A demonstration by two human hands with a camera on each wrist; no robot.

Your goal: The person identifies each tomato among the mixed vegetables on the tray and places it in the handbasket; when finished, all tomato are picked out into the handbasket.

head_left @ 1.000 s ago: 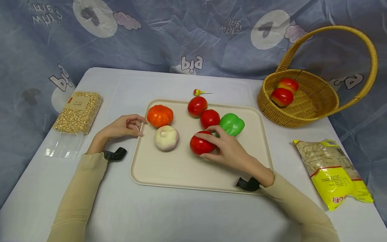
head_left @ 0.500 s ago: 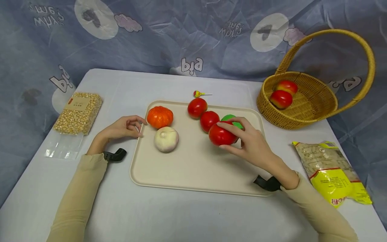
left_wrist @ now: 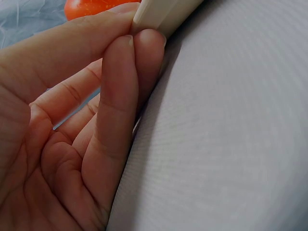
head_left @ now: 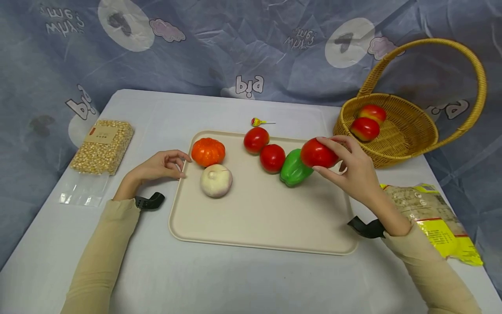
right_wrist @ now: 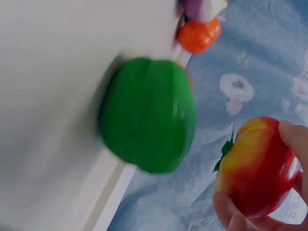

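Note:
My right hand (head_left: 356, 172) holds a red tomato (head_left: 318, 153) between thumb and fingers, raised above the tray's right side. In the right wrist view the tomato (right_wrist: 257, 166) shows a yellow end with a green leafy top. Just left of it on the tray lies a green bell pepper (head_left: 295, 169). Two more red tomatoes, one near (head_left: 272, 158) and one farther back (head_left: 256, 140), sit beside the pepper. My left hand (head_left: 162, 164) pinches the left rim of the beige tray (head_left: 255, 244). Close to that hand are an orange pumpkin (head_left: 208, 151) and a garlic bulb (head_left: 216, 180).
At the back right stands a wicker basket (head_left: 392, 150) with a tall handle, holding two red tomatoes (head_left: 365, 128). A yellow bag (head_left: 437, 231) lies right of the tray, partly behind the right forearm. Corn kernels (head_left: 103, 148) are bagged at left; a lollipop (head_left: 256, 122) lies behind the tray.
My right hand has lifted the tomato from the tray and carried it right and back, past the pepper, toward the basket. The pepper now lies turned. My left hand stays put.

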